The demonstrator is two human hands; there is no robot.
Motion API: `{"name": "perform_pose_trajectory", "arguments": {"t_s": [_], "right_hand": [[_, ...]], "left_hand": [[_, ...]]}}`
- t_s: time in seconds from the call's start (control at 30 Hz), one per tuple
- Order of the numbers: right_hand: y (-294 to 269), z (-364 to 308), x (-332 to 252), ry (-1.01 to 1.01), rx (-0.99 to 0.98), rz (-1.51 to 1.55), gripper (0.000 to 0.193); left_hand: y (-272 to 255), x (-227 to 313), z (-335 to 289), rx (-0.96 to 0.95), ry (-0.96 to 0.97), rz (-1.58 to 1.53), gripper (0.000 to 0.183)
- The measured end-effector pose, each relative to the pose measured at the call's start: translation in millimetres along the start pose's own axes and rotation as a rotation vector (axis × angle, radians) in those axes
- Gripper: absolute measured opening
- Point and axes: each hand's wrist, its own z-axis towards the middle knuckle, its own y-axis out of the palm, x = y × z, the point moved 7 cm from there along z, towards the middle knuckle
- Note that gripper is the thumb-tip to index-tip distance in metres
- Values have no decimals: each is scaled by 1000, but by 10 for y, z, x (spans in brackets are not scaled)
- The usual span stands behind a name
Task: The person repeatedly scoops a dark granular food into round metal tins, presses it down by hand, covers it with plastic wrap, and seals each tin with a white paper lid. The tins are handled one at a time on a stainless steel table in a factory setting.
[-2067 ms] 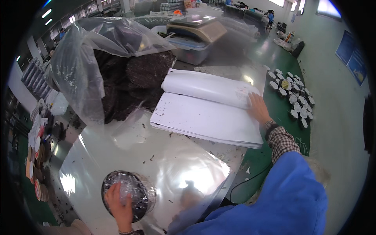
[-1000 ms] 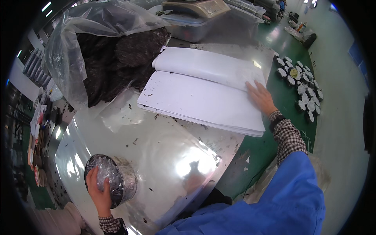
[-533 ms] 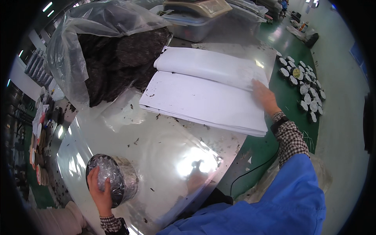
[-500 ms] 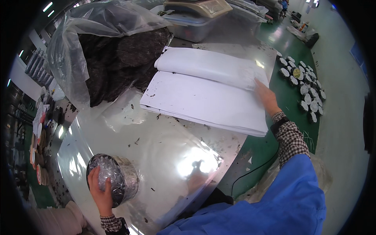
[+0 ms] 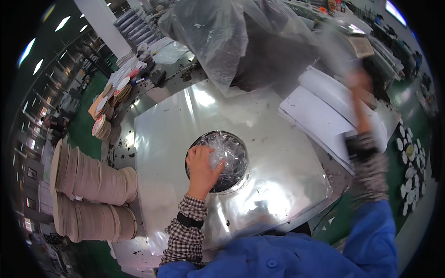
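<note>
A round dark disc (image 5: 232,173) wrapped in crinkled clear plastic lies in the middle of a shiny silver sheet (image 5: 287,185) on the table. My left hand (image 5: 201,164) rests on the disc's left side, fingers curled into the plastic wrap. My right hand (image 5: 359,85) is raised and blurred above a stack of white paper sheets (image 5: 320,118) at the right. Something pale and translucent smears around that hand; whether it holds anything is unclear.
A big clear plastic bag (image 5: 218,41) of dark material stands at the back. Two stacks of tan round discs (image 5: 92,185) lie at the left, coloured discs (image 5: 107,111) behind them. Small round pieces (image 5: 410,162) dot the green floor at the right.
My left hand has brought the wrapped disc from the sheet's near-left edge to its middle. My right hand has lifted off the white paper stack and is moving. The view has swung left.
</note>
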Motion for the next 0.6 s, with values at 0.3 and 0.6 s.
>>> {"name": "perform_pose_trajectory", "arguments": {"t_s": [0.3, 0.6], "right_hand": [[3061, -253, -1332, -150, -753, 181, 60], [3266, -453, -1735, -384, -633, -292, 71]], "left_hand": [[-30, -116, -66, -225, 6, -464, 79], [-354, -334, -430, -2, -347, -688, 90]]}}
